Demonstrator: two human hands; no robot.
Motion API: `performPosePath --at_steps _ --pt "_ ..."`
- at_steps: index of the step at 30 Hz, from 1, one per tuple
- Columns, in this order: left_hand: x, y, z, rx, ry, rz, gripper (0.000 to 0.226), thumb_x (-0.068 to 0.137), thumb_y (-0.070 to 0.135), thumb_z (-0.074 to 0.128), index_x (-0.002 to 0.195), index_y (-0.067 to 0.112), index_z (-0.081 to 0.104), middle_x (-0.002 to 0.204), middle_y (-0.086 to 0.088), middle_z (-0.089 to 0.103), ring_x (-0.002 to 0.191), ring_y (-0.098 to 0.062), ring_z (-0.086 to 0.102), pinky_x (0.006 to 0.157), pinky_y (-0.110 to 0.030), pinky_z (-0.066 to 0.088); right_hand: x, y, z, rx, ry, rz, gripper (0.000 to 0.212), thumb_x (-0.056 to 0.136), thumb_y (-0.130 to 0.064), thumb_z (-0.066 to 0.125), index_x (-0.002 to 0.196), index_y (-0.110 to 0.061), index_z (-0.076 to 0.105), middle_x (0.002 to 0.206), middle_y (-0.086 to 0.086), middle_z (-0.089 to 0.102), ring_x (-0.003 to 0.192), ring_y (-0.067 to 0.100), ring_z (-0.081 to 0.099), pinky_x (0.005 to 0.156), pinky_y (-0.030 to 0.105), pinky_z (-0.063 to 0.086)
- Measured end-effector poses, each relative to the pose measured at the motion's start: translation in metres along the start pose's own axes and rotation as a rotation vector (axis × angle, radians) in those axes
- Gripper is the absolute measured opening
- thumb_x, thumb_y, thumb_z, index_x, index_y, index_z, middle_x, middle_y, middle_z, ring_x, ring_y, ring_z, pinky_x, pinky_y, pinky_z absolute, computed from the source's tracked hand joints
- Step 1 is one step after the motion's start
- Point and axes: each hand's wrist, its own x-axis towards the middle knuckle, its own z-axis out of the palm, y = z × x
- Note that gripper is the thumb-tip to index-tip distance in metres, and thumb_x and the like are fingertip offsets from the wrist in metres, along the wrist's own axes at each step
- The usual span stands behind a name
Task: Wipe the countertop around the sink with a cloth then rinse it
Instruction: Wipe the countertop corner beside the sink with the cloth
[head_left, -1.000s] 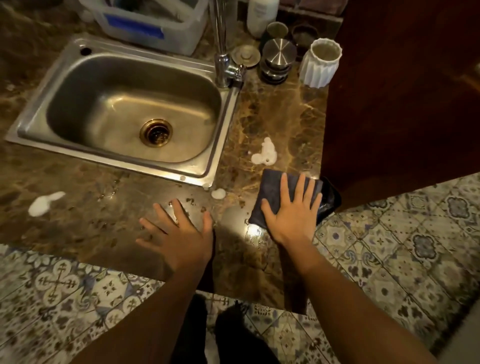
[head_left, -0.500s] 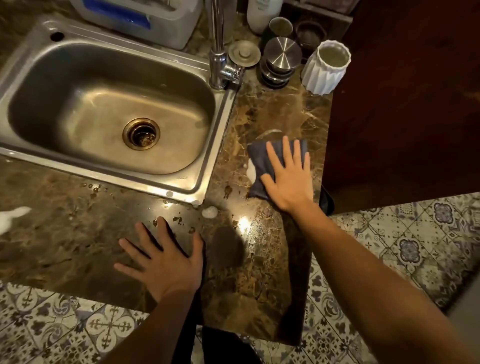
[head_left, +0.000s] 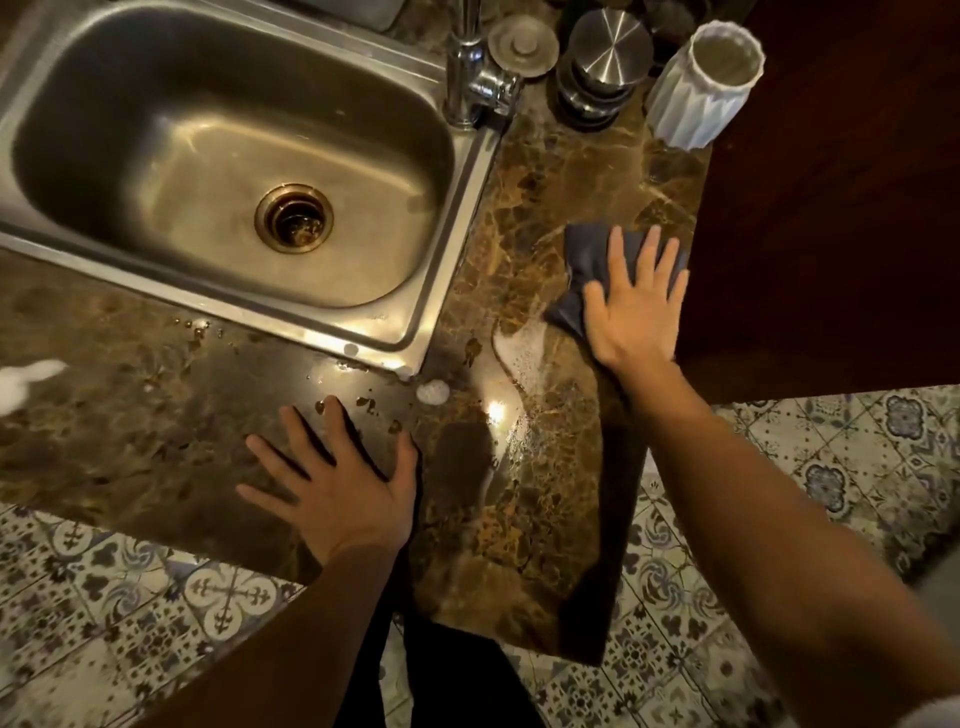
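The cloth (head_left: 587, 265) lies flat on the brown marbled countertop (head_left: 519, 519) right of centre in the frame, between the sink's (head_left: 234, 156) right rim and the dark wooden panel (head_left: 831, 208) at the right. It is dark blue-grey, matte and soft-looking. One pointed corner juts toward the lower left and a squarer corner sits at the upper left. What shows of it stretches from that lower-left point up toward the upper right, but the palm hides too much to be sure of its true long axis. The right hand (head_left: 631, 317) presses down on it, palm flat, fingers straight and spread toward the top of the frame, grasping nothing. Just below and left of the cloth's point is a wet, bubbly foam streak (head_left: 519, 353) on the stone. A small foam blob (head_left: 432, 391) sits by the sink's lower right corner, and another patch of foam (head_left: 26, 379) lies at the left edge. The left hand (head_left: 337, 478) rests flat on the countertop low in the centre, fingers splayed and relaxed. At the upper right stand a white ribbed vase (head_left: 696, 93) and steel canisters (head_left: 608, 52) beside the faucet (head_left: 467, 78).
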Motion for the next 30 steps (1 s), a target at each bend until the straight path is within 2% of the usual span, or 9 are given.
performPosePath --at_steps 3,8,11,15,18,22,25,27,30 --pt "0.001 0.001 0.002 0.009 0.010 0.001 0.088 0.087 0.078 0.022 0.158 0.027 0.018 0.168 -0.013 0.006 0.153 -0.044 -0.008 0.115 -0.074 -0.001 0.032 -0.023 -0.010 0.112 -0.009 0.070 0.060 0.104 -0.040 0.020 0.162 -0.028 0.006 0.169 0.012 -0.001 0.155 0.033 -0.008 0.125 0.053 -0.003" --pt "0.001 0.000 0.000 -0.002 0.008 0.001 0.089 0.087 0.079 0.022 0.159 0.027 0.018 0.168 -0.013 0.005 0.153 -0.044 -0.009 0.115 -0.073 -0.001 -0.002 -0.069 -0.012 0.265 -0.107 -0.254 0.058 0.106 -0.023 0.025 0.160 -0.033 0.005 0.169 0.008 0.003 0.156 0.027 -0.005 0.126 0.054 -0.001" --pt "0.000 0.001 -0.001 -0.007 0.010 0.003 0.089 0.086 0.078 0.023 0.159 0.027 0.018 0.168 -0.013 0.006 0.153 -0.044 -0.007 0.115 -0.074 0.000 -0.063 -0.074 0.004 0.157 -0.169 -0.484 0.064 0.099 -0.030 0.026 0.159 -0.037 0.004 0.169 0.008 -0.001 0.155 0.029 -0.011 0.125 0.055 -0.003" --pt "0.001 0.000 -0.001 -0.015 0.014 0.006 0.089 0.086 0.077 0.025 0.159 0.027 0.018 0.168 -0.013 0.005 0.153 -0.044 -0.008 0.115 -0.074 0.000 -0.105 -0.050 0.022 -0.040 -0.152 -0.666 0.068 0.099 -0.057 0.025 0.161 -0.036 0.006 0.169 0.012 -0.006 0.154 0.036 -0.013 0.123 0.058 -0.003" --pt "0.001 0.000 0.000 -0.012 0.008 0.003 0.089 0.086 0.078 0.024 0.159 0.028 0.016 0.169 -0.012 0.004 0.153 -0.043 -0.010 0.115 -0.073 -0.002 -0.071 -0.030 0.016 -0.142 -0.103 -0.600 0.069 0.099 -0.063 0.022 0.160 -0.039 -0.001 0.168 0.009 -0.011 0.154 0.033 -0.014 0.122 0.061 0.003" --pt "0.001 -0.001 0.002 -0.004 0.010 0.002 0.089 0.086 0.078 0.025 0.159 0.028 0.016 0.169 -0.012 0.003 0.153 -0.043 -0.010 0.115 -0.073 -0.002 0.007 -0.013 -0.001 -0.082 -0.018 -0.221 0.072 0.098 -0.059 0.025 0.161 -0.032 0.003 0.169 0.014 -0.005 0.155 0.037 -0.008 0.123 0.058 -0.002" --pt "0.001 -0.002 0.003 -0.002 0.015 0.002 0.089 0.086 0.078 0.026 0.159 0.027 0.016 0.168 -0.012 0.004 0.153 -0.043 -0.010 0.115 -0.073 -0.003 0.032 -0.040 -0.006 -0.044 -0.052 0.030 0.076 0.100 -0.058 0.021 0.162 -0.019 0.001 0.166 0.024 -0.008 0.152 0.044 -0.011 0.123 0.056 -0.005" --pt "0.001 -0.001 0.003 -0.002 0.011 0.002 0.089 0.086 0.078 0.027 0.159 0.027 0.016 0.169 -0.012 0.003 0.153 -0.043 -0.010 0.115 -0.073 -0.003 0.022 -0.065 -0.005 0.010 -0.070 0.052 0.079 0.100 -0.057 0.022 0.161 -0.012 0.000 0.165 0.026 -0.011 0.152 0.044 -0.014 0.124 0.055 -0.005" --pt "0.001 -0.001 0.002 -0.004 0.008 0.002 0.089 0.086 0.078 0.028 0.159 0.027 0.017 0.169 -0.013 0.003 0.153 -0.043 -0.010 0.115 -0.073 -0.003 -0.028 -0.082 0.008 0.030 -0.048 -0.135 0.082 0.098 -0.062 0.022 0.161 -0.014 0.003 0.166 0.023 -0.010 0.153 0.040 -0.013 0.125 0.053 -0.005"
